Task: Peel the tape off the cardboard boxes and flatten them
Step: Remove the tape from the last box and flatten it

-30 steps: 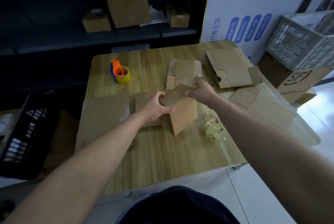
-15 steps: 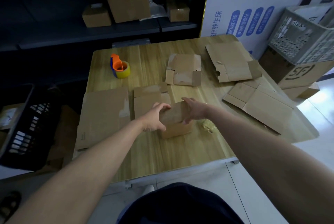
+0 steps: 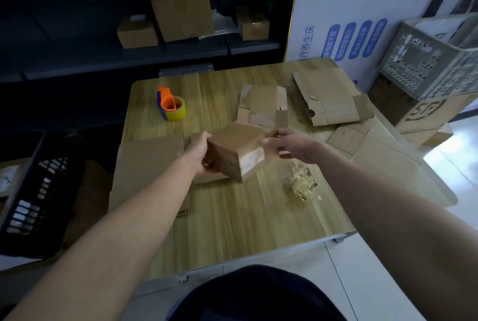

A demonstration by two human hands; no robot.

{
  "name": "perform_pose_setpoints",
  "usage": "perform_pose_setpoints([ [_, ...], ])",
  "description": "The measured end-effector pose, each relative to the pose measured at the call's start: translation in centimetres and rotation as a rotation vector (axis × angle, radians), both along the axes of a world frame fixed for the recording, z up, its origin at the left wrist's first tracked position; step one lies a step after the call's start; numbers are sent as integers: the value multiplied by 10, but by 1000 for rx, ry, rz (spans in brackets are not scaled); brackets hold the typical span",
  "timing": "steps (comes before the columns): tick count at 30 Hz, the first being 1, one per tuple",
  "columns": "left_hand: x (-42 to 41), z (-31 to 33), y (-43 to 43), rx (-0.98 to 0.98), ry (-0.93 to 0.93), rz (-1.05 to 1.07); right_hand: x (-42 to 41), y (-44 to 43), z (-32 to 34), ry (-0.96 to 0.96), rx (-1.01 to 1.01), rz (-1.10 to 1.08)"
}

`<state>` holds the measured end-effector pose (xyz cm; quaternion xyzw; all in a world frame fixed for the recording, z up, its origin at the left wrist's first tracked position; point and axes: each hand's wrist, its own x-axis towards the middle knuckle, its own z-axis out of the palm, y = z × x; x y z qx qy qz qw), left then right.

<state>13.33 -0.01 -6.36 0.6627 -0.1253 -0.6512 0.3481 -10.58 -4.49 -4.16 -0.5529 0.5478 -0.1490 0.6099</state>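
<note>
A small closed cardboard box point(image 3: 236, 151) is held above the middle of the wooden table point(image 3: 232, 219), turned with one corner toward me; shiny tape shows on its right face. My left hand point(image 3: 200, 155) grips its left side, fingers curled under it. My right hand point(image 3: 289, 143) is at the box's right edge, thumb against the top corner and fingers loosely bent. A crumpled wad of peeled clear tape point(image 3: 301, 184) lies on the table to the right.
Flattened boxes lie at the left point(image 3: 148, 165), back middle point(image 3: 263, 106) and right point(image 3: 333, 99), point(image 3: 375, 150). An orange tape dispenser point(image 3: 170, 107) stands at the back left. A black crate point(image 3: 28, 199) sits left, a grey basket point(image 3: 434, 56) right, boxes on the shelf point(image 3: 182, 15).
The box was lowered toward the table half a second ago, then lifted and turned so a taped face shows. My right hand shifted from its top to its right edge.
</note>
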Motion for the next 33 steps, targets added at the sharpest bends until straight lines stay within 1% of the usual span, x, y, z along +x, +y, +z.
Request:
perform_pose_setpoints([
  [3, 8, -6, -3, 117, 187, 2, 6, -6, 8, 0, -67, -28],
  [4, 8, -7, -3, 142, 184, -28, 8, -8, 12, 7, -79, -45],
  [5, 5, -6, -4, 154, 106, -88, 9, -9, 14, 18, -78, -51],
  [7, -4, -1, -6, 122, -222, -181, 12, -10, 18, 73, -53, -45],
  [8, -8, 1, -7, 44, -402, -171, 13, -9, 19, 113, -41, -40],
  [9, -10, 1, -10, -78, -537, -132, 15, -8, 19, 156, -34, -31],
  [10, -11, 2, -12, -223, -627, -104, 16, -7, 19, 202, -29, -15],
  [11, -11, 5, -12, -365, -680, -123, 16, -6, 17, 246, -25, 5],
  [12, -12, 9, -11, -485, -706, -204, 17, -4, 15, 281, -21, 26],
  [13, -14, 11, -9, -565, -713, -328, 18, -3, 12, 309, -17, 43],
  [14, -17, 9, -7, -594, -713, -476, 20, -1, 9, 331, -14, 55],
  [16, -23, -1, 0, -551, -775, -730, 23, 1, 1, 367, 2, 74],
  [17, -26, -7, 3, -516, -826, -780, 24, 3, -4, 379, 16, 84],
  [19, -30, -18, 9, -483, -857, -749, 23, 5, -13, 395, 46, 87],
  [22, -40, -22, 14, -500, -870, -691, 16, 7, -21, 390, 90, 72],
  [26, -50, -22, 16, -581, -899, -736, 16, 5, -21, 372, 86, 67],
  [33, -58, -28, 18, -640, -957, -757, 14, 8, -24, 366, 118, 76],
])
